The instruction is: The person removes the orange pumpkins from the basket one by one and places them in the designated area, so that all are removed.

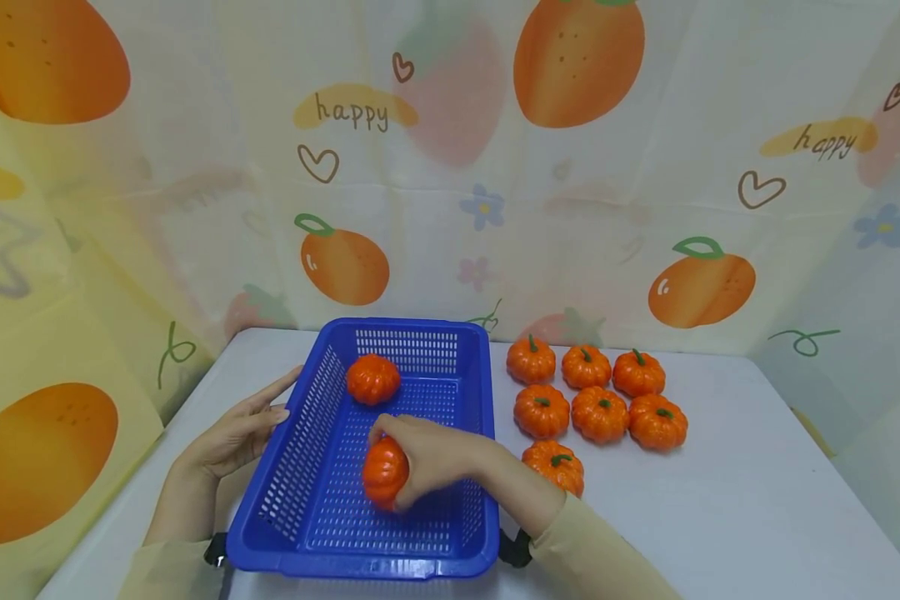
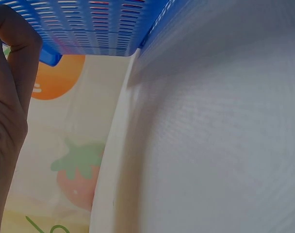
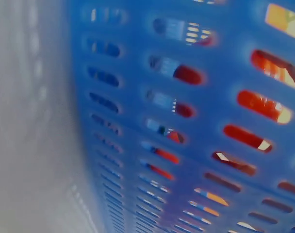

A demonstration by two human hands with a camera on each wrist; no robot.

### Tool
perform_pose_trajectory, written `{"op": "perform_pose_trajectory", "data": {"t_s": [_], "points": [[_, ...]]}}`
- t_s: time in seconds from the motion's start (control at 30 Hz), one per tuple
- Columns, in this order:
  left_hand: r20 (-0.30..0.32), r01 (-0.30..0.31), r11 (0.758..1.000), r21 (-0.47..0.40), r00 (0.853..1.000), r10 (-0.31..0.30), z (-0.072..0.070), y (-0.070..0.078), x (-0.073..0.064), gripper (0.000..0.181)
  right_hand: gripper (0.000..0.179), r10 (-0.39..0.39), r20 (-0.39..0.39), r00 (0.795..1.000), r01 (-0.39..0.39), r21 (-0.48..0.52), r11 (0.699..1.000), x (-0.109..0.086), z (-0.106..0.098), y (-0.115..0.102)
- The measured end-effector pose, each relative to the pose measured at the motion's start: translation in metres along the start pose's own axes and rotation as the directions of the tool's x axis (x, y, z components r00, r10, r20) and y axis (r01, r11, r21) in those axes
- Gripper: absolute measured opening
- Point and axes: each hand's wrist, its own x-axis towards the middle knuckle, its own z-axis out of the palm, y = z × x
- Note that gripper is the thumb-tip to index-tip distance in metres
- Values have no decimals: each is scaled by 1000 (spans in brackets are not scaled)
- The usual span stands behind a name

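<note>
A blue plastic basket (image 1: 360,565) with slotted walls stands on the table. Inside it, my right hand (image 1: 437,454) grips a small orange toy pumpkin (image 1: 384,473), thumb and fingers round its sides, over the front half of the basket floor. Another pumpkin (image 1: 373,379) lies toward the back left of the basket. My left hand (image 1: 236,432) rests against the outside of the left wall, fingers reaching up near the rim. The left wrist view shows that hand beside the basket's slotted side (image 2: 99,29). Slots of the basket wall (image 3: 133,97) fill the right wrist view, with orange behind them.
Right of the basket, several orange pumpkins (image 1: 600,414) with green stems stand in rows on the white table (image 1: 750,500). The nearest pumpkin (image 1: 555,467) is partly covered by my right forearm. A fruit-patterned curtain (image 1: 435,208) hangs behind the table.
</note>
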Motion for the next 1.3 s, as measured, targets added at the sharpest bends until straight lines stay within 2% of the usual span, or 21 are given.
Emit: {"op": "perform_pose_trajectory", "data": {"t_s": [0.17, 0.3, 0.43, 0.53, 0.6, 0.8, 1.0, 1.13, 1.3], "points": [[3, 3, 1000, -4, 1000, -3, 0, 0, 0, 65, 70, -44, -97, 994, 54, 99, 994, -1, -1, 4], [3, 4, 1000, -7, 1000, -4, 1, 0, -1, 65, 71, -77, -184, 980, 107, 154, 982, -5, -3, 7], [9, 0, 1000, -16, 1000, 0, 1, 0, -1, 65, 72, -83, -240, 967, 135, 208, 969, -9, -5, 8], [14, -1, 1000, -27, 1000, 1, 0, 0, -1, 65, 72, -89, -266, 960, 163, 274, 948, -13, -7, 7], [16, 0, 999, -32, 1000, 1, 0, 0, -1, 65, 72, -87, -273, 958, 182, 347, 920, -15, -9, 6], [19, 3, 999, -37, 1000, -2, 0, 1, -1, 66, 68, -88, -276, 957, 232, 551, 802, -24, -17, 6], [8, 8, 1000, -29, 1000, -8, 1, 1, 0, 66, 60, -79, -321, 944, 271, 612, 743, -33, -26, 9], [10, 5, 1000, -31, 1000, -5, 1, 1, 0, 66, 60, -65, -385, 920, 318, 642, 697, -38, -30, 13], [26, -3, 999, -39, 1000, 4, 1, 0, 1, 66, 68, -81, -477, 875, 413, 648, 639, -48, -37, 20]]}}
